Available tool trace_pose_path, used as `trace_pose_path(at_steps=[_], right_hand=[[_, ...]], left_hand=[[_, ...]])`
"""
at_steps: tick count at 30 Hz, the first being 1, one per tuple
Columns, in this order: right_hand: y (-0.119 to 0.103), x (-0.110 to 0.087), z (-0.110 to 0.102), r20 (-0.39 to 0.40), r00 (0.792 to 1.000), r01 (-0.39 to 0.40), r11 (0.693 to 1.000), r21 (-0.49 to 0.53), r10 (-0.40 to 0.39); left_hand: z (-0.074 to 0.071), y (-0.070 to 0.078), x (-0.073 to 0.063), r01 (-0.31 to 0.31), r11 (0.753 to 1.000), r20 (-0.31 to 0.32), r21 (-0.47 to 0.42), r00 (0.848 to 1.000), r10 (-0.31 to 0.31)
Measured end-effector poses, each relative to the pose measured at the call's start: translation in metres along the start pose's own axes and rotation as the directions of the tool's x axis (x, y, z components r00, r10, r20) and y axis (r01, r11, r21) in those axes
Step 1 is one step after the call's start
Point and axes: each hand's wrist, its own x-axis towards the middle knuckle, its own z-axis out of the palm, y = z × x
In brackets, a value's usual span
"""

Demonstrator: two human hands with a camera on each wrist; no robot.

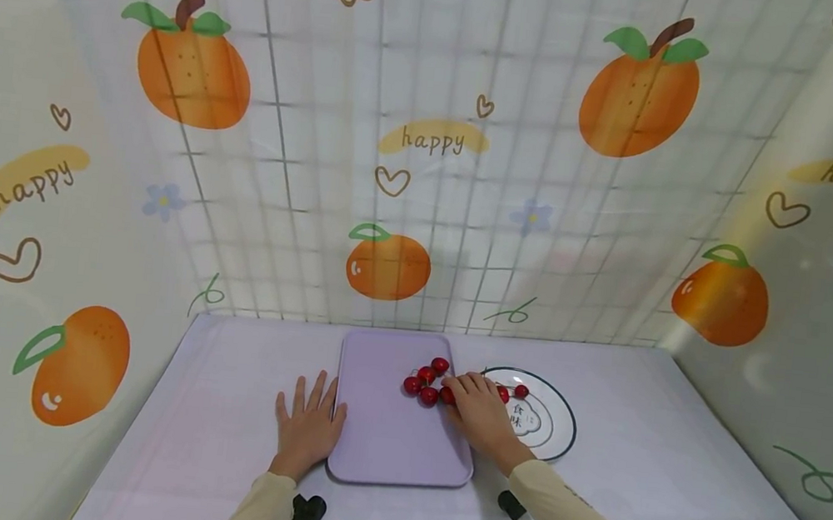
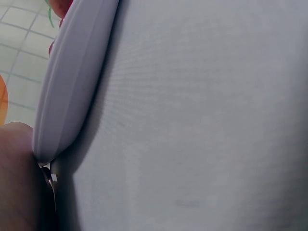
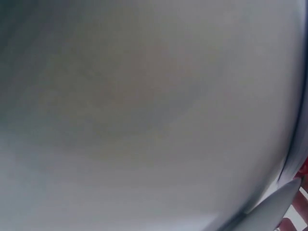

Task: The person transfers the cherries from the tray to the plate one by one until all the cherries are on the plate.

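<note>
Several cherries point(image 1: 428, 396) dot a tray point(image 1: 398, 451) near its right edge. Left hand point(image 1: 310, 427) splayed; right hand point(image 1: 484, 415), its grip hard to tell.

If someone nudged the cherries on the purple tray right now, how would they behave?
The cherries look round, so they would probably roll at a light push. Their shiny skins suggest they could be slippery to pinch. The purple tray seems rimmed, which may slow them.
</note>
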Motion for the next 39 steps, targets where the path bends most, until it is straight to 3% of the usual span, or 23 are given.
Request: trace_pose_path(at_steps=[16, 27, 39], right_hand=[[0.005, -0.005, -0.013, -0.004, 0.999, -0.042, 0.999, 0.011, 0.042], [0.017, -0.007, -0.018, -0.125, 0.992, -0.033, 0.999, -0.006, 0.032], [0.031, -0.017, -0.033, -0.160, 0.987, -0.030, 1.000, 0.002, 0.030]], left_hand=[[0.003, 0.000, 0.000, 0.002, 1.000, 0.000, 0.012, 1.000, -0.002], [0.010, -0.002, 0.003, 0.003, 1.000, -0.001, 0.011, 1.000, -0.003], [0.013, -0.006, 0.003, -0.008, 1.000, -0.010, -0.004, 1.000, 0.008]])
